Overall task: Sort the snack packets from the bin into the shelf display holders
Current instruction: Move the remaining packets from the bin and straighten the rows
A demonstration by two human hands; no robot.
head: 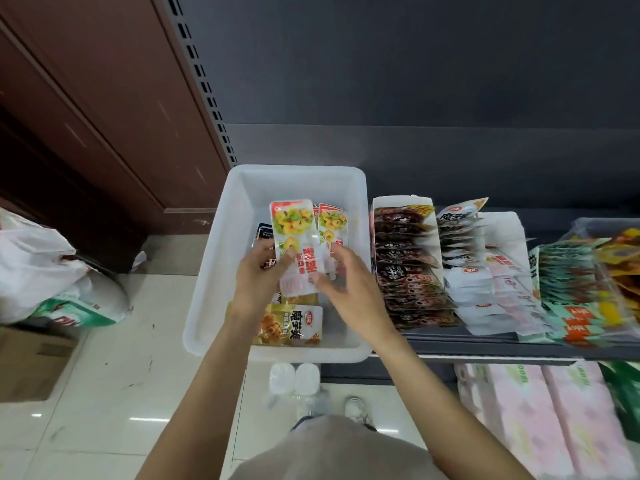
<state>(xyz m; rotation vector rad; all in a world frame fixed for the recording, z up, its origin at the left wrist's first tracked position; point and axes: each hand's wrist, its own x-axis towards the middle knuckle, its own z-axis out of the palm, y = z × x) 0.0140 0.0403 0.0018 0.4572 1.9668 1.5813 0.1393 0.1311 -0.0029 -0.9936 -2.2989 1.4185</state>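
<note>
A white plastic bin [214, 265] stands at the left end of the shelf. Over it my left hand [258, 282] grips a small stack of white snack packets [294, 233] printed with yellow food, held upright. My right hand [341, 282] touches the right side of the same stack, thumb at its lower edge. A yellow packet [294, 327] and a dark packet [264, 232] lie in the bin below. To the right, display holders carry dark red packets [405, 268], white packets [474, 292] and green packets [571, 282].
A dark shelf back wall [415, 98] rises behind the bin. Pink tissue packs [540, 420] fill the lower shelf at right. A white plastic bag [41, 268] and a cardboard box [31, 362] sit on the tiled floor at left. Clear bottles [294, 379] stand below the bin.
</note>
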